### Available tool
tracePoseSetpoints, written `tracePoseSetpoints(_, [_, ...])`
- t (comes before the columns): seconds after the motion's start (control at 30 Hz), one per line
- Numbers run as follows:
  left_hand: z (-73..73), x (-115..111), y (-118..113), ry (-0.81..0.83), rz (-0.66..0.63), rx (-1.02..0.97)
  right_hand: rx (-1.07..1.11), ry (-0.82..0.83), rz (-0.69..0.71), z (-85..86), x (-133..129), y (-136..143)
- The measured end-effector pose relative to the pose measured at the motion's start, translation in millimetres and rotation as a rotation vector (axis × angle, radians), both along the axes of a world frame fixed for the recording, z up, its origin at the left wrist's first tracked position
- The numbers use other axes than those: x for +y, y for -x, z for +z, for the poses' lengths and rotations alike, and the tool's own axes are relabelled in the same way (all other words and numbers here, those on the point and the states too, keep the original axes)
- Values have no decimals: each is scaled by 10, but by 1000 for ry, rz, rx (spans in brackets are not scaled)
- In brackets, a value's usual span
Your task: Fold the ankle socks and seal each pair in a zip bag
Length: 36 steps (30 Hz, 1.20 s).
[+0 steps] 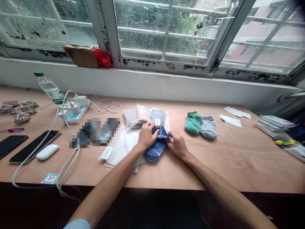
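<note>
A pair of blue socks [154, 150] lies on the table in front of me, with the cuffs bunched at the far end. My left hand [148, 136] is closed on the cuff from the left side. On the right, my right hand [176, 144] pinches the other edge of the cuff. Behind the socks are several frosted plastic bags [130, 117], one with grey fabric and a white label. Flat plastic bags [120, 146] lie partly under my left forearm. To the right rest green socks [193, 123] and grey socks [208, 128], side by side.
Two phones [35, 146], a white mouse [47, 151] and a power strip [79, 113] with loose white cables stand left. A water bottle [50, 89] leans behind them. White paper strips [231, 121] and stacked boxes [274, 125] are at right. A blurred patch hides something left of centre.
</note>
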State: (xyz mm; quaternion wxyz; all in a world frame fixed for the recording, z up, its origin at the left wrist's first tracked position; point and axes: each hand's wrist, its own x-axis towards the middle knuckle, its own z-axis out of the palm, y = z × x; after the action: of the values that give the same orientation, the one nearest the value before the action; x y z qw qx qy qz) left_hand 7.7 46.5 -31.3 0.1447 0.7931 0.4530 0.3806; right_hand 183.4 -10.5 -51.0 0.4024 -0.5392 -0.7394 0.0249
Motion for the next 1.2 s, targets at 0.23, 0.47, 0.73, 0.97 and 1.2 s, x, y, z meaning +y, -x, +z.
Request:
tracePoseSetpoints(0.23, [161, -57, 10, -5, -154, -141, 39, 31, -42, -23, 11, -16])
tracePoseSetpoints(0.47, [280, -117, 18, 250, -413, -262, 158, 2, -76, 4, -2, -22])
tracePoseSetpoints(0.73, [310, -116, 63, 375, -527, -309, 79, -47, 81, 45, -12, -18])
tracePoseSetpoints(0.97, [41, -3, 22, 94, 56, -36, 58, -1, 92, 38, -28, 3])
tracePoseSetpoints(1.2, [27, 14, 38, 13, -10, -14, 50, 8, 67, 7, -11, 5])
